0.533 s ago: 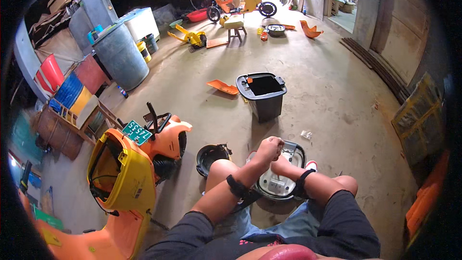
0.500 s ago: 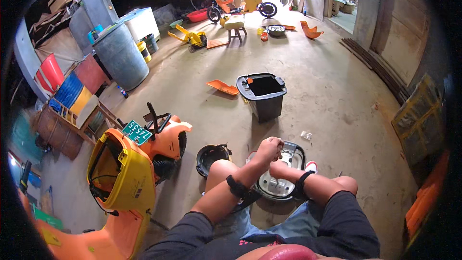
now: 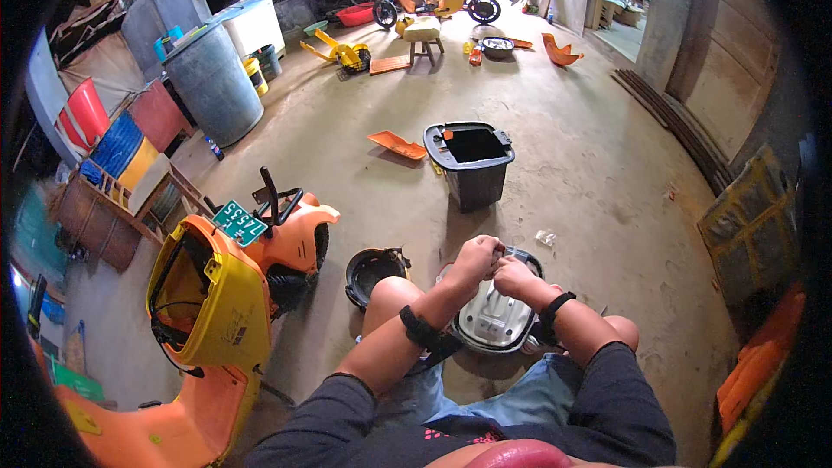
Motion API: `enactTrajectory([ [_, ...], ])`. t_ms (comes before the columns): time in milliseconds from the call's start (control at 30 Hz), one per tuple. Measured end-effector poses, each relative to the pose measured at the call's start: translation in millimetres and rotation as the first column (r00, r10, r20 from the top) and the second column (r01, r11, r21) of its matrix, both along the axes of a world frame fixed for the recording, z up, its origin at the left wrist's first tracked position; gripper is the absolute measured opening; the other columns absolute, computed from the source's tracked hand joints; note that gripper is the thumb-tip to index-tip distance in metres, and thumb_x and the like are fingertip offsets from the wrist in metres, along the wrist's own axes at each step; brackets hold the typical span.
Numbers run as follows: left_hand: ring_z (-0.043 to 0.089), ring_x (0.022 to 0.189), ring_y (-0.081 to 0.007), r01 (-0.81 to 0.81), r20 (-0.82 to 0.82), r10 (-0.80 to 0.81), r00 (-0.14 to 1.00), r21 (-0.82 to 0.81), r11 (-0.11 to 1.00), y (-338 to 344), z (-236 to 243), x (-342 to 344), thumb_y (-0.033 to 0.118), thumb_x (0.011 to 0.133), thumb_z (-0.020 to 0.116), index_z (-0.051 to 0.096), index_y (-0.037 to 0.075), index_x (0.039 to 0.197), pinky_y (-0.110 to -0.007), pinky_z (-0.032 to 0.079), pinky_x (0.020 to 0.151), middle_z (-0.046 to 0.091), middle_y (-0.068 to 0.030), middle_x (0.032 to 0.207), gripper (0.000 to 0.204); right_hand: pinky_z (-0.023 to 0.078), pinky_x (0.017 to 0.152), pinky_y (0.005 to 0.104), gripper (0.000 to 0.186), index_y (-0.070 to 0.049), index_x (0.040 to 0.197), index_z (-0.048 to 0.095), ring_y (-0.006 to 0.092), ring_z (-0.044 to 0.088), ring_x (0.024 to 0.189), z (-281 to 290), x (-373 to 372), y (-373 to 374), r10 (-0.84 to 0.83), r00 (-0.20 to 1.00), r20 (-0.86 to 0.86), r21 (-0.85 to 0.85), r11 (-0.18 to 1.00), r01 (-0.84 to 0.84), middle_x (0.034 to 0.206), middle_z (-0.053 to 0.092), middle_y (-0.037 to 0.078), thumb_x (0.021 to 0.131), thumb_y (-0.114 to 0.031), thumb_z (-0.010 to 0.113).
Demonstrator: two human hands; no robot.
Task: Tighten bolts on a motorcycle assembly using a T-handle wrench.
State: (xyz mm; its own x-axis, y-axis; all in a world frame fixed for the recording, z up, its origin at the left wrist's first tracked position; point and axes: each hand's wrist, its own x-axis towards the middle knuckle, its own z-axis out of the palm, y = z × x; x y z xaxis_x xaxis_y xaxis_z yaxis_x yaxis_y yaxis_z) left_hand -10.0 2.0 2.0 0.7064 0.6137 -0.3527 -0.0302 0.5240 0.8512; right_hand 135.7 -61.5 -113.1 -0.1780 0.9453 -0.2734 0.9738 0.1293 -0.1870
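My left hand (image 3: 478, 260) and my right hand (image 3: 516, 276) meet at the fingertips above a pale grey rounded plate (image 3: 492, 316) with a black rim, which looks like the underside of a scooter seat. Both hands are closed, fingers pinched together. Anything between them is too small or too hidden to make out. The plate lies between my knees, partly covered by my forearms. Beside my left knee sits a black, hollow, bowl-shaped thing (image 3: 374, 276). Just beyond my hands stands a black plastic bin-like box (image 3: 475, 186) with a wide rim and an open top.
A partly stripped orange and yellow scooter (image 3: 230, 295) stands at my left. An orange panel (image 3: 397, 145) lies near the box, and a crumpled clear scrap (image 3: 545, 237) to its right. Farther off are a stool (image 3: 423, 30), another scooter (image 3: 433, 7) and a large blue-grey barrel (image 3: 215, 87).
My right hand has come up from low over the plate, and its fingertips now meet those of my left hand. The whole view has shifted slightly.
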Motion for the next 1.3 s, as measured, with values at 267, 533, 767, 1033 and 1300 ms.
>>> enactTrajectory([
  [267,0.033,0.042,-0.0072,0.009,0.016,-0.008,1.000,-0.038,0.999,1,-1,-2,0.019,0.089,0.045,0.055,0.004,0.082,-0.023,0.025,0.038,0.042,0.0032,0.056,0.019,0.017,0.109,0.0505,0.023,-0.006,0.091,0.068,0.0485,0.024,0.129,-16,-15,-10,-0.316,0.929,0.194,0.396,0.891,0.221,0.138,0.037,0.020,0.077,-0.018,0.054],
  [533,0.034,0.044,-0.0064,0.067,0.040,-0.066,0.997,-0.033,0.997,1,-5,-1,0.017,0.088,0.044,0.054,0.004,0.081,-0.023,0.025,0.039,0.041,0.0038,0.057,0.018,0.038,0.092,0.0560,0.033,0.000,0.105,0.059,0.0559,0.032,0.120,-38,-17,-3,-0.698,0.710,-0.096,0.203,0.684,0.701,0.131,0.039,0.031,0.080,-0.020,0.052],
  [767,0.033,0.041,-0.0068,0.026,0.012,-0.026,1.000,-0.048,0.998,-3,-4,1,0.016,0.088,0.045,0.054,0.005,0.077,-0.024,0.024,0.038,0.039,0.0042,0.053,0.017,0.047,0.084,0.0447,0.052,0.001,0.124,0.039,0.0380,0.058,0.098,-21,-17,-4,-0.414,0.901,-0.130,-0.094,0.910,0.404,0.111,0.055,0.026,0.077,-0.016,0.054],
  [1033,0.037,0.044,-0.0074,0.027,0.001,-0.027,1.000,0.021,0.999,1,-3,-2,0.018,0.087,0.046,0.057,0.005,0.082,-0.024,0.027,0.039,0.046,0.0022,0.059,0.018,0.044,0.087,0.0439,0.041,-0.012,0.117,0.053,0.0308,0.052,0.111,6,-12,-14,-0.110,0.993,0.029,-0.006,0.994,0.110,0.128,0.050,0.010,0.077,-0.006,0.051],
  [1300,0.037,0.042,-0.0096,-0.051,0.020,0.050,0.999,0.054,0.997,6,-9,1,0.019,0.086,0.048,0.056,0.007,0.077,-0.025,0.029,0.039,0.044,0.0018,0.056,0.017,0.028,0.100,0.0529,0.015,-0.018,0.081,0.071,0.0347,0.032,0.128,1,-6,-16,-0.172,0.970,0.174,0.405,0.910,0.089,0.132,0.046,0.005,0.075,-0.017,0.057],
])
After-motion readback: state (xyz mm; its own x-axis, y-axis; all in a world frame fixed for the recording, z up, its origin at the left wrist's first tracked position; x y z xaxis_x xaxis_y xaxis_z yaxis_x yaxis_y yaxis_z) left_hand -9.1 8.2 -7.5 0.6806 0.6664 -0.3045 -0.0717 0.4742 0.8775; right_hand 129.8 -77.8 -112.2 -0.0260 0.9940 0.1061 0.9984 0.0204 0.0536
